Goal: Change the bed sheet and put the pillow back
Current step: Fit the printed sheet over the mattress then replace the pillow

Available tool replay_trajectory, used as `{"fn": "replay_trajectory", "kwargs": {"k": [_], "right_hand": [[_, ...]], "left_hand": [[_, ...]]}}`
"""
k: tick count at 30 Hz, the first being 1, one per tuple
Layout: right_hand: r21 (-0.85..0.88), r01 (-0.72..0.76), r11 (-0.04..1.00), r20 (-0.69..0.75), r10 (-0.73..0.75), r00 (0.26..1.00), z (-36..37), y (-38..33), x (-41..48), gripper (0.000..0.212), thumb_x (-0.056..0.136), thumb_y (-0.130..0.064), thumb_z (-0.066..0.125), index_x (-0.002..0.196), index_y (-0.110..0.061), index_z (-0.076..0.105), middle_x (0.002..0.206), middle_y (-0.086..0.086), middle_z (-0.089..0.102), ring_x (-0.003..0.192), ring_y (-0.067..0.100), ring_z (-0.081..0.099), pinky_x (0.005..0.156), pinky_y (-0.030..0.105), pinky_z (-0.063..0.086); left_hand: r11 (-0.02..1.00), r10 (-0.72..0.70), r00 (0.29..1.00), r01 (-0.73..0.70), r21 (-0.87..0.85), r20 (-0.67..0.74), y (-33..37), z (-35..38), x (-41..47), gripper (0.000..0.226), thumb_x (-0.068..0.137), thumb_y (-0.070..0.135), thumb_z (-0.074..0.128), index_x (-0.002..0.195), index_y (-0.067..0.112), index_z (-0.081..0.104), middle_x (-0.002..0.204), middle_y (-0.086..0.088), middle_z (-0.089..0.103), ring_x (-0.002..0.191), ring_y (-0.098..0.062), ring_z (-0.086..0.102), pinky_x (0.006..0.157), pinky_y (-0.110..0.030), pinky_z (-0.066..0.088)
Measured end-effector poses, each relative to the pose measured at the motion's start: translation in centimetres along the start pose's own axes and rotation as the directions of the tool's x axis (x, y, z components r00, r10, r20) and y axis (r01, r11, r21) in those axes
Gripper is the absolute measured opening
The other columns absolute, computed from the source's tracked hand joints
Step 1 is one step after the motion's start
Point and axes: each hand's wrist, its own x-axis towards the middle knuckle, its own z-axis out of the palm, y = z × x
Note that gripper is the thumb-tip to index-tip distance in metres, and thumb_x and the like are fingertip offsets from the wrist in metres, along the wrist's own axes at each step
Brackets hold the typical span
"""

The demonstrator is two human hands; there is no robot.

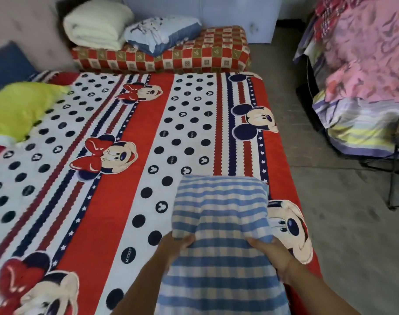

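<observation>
A red, white and navy cartoon-mouse bed sheet (130, 169) covers the bed. Over its near right part I hold a folded blue-and-white checked cloth (221, 223). My left hand (173, 246) grips the cloth's left fold and my right hand (271, 255) grips its right fold. A pale blue pillow (160, 34) lies on a red checked mattress (194, 53) beyond the bed's far edge, next to a rolled white quilt (96, 23).
A yellow-green cloth (18, 108) lies on the bed's left side, with a dark blue cushion (7, 62) behind it. Grey floor (330, 201) runs along the bed's right edge. A stand piled with pink and striped bedding (362, 83) is at the right.
</observation>
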Motion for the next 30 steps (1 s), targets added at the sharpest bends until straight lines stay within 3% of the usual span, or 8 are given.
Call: {"fn": "replay_trajectory", "kwargs": {"k": [4,7,9,11,15,17,26,30], "right_hand": [[-0.022,0.028,0.999,0.075,-0.027,0.997,7.4,-1.4,-1.1,0.075,0.054,-0.036,0.086,0.121,-0.013,0.062,0.106,0.011,0.073,0.098,0.03,0.07,0.091,0.05,0.053],[-0.048,0.057,0.997,0.133,-0.051,0.99,13.9,-1.9,-2.1,0.064,0.065,-0.032,0.087,0.121,-0.013,0.062,0.106,0.01,0.073,0.098,0.029,0.07,0.089,0.045,0.055],[-0.059,0.08,0.995,0.164,-0.069,0.984,18.7,-2.2,-2.8,0.05,0.076,-0.027,0.08,0.12,-0.012,0.063,0.106,0.009,0.073,0.097,0.028,0.07,0.087,0.043,0.056],[-0.069,0.098,0.993,0.189,-0.084,0.978,23.4,-2.2,-3.4,0.046,0.078,-0.027,0.077,0.12,-0.011,0.064,0.106,0.01,0.073,0.098,0.027,0.07,0.087,0.043,0.056],[-0.073,0.143,0.987,0.213,-0.124,0.969,32.2,-1.7,-4.7,0.06,0.068,-0.032,0.086,0.12,-0.013,0.064,0.108,0.008,0.073,0.099,0.028,0.069,0.09,0.048,0.055],[-0.06,0.168,0.984,0.226,-0.151,0.962,36.2,-1.6,-5.4,0.051,0.072,-0.026,0.083,0.118,-0.013,0.065,0.107,0.008,0.073,0.098,0.028,0.069,0.088,0.046,0.055],[-0.117,0.224,0.968,0.325,-0.176,0.929,48.7,-1.6,-5.1,0.082,0.05,-0.042,0.09,0.122,-0.015,0.063,0.11,0.006,0.072,0.101,0.027,0.069,0.093,0.049,0.053],[-0.154,0.242,0.958,0.385,-0.168,0.908,53.6,-2.1,-3.6,0.072,0.056,-0.038,0.087,0.119,-0.013,0.064,0.107,0.006,0.073,0.097,0.026,0.071,0.088,0.046,0.055]], "left_hand": [[0.997,0.057,0.995,-0.062,-0.051,-0.083,-0.7,-7.6,-3.0,0.036,0.068,0.027,0.087,0.096,0.011,0.072,0.09,-0.005,0.076,0.088,-0.024,0.071,0.083,-0.041,0.057],[0.987,0.118,0.982,-0.133,-0.093,-0.147,-1.3,-13.8,-5.4,0.021,0.079,0.017,0.08,0.092,0.011,0.065,0.105,-0.001,0.068,0.083,-0.013,0.064,0.079,-0.028,0.05],[0.982,0.149,0.976,-0.165,-0.093,-0.157,-1.5,-18.3,-7.2,0.032,0.083,0.022,0.076,0.106,0.009,0.058,0.109,0.004,0.055,0.097,-0.017,0.057,0.091,-0.028,0.043],[0.979,0.144,0.974,-0.166,-0.116,-0.176,-2.1,-22.9,-8.2,0.043,0.08,0.028,0.078,0.113,0.011,0.058,0.119,0.002,0.06,0.106,-0.024,0.058,0.104,-0.039,0.042],[0.971,0.157,0.96,-0.193,-0.14,-0.232,-3.7,-31.8,-9.9,0.048,0.076,0.034,0.082,0.113,0.016,0.058,0.105,0.005,0.063,0.1,-0.018,0.059,0.093,-0.033,0.046],[0.968,0.164,0.948,-0.208,-0.139,-0.272,-4.3,-35.6,-11.1,0.059,0.069,0.038,0.085,0.116,0.015,0.059,0.108,0.001,0.066,0.098,-0.021,0.062,0.092,-0.037,0.049],[0.944,0.173,0.911,-0.261,-0.2,-0.374,-7.3,-47.6,-13.5,0.039,0.073,0.028,0.084,0.106,0.018,0.066,0.094,-0.002,0.074,0.088,-0.022,0.07,0.077,-0.037,0.058],[0.942,0.144,0.905,-0.249,-0.224,-0.399,-8.3,-52.0,-13.1,0.041,0.071,0.033,0.085,0.107,0.019,0.069,0.092,0.0,0.076,0.089,-0.023,0.071,0.083,-0.043,0.058]]}}
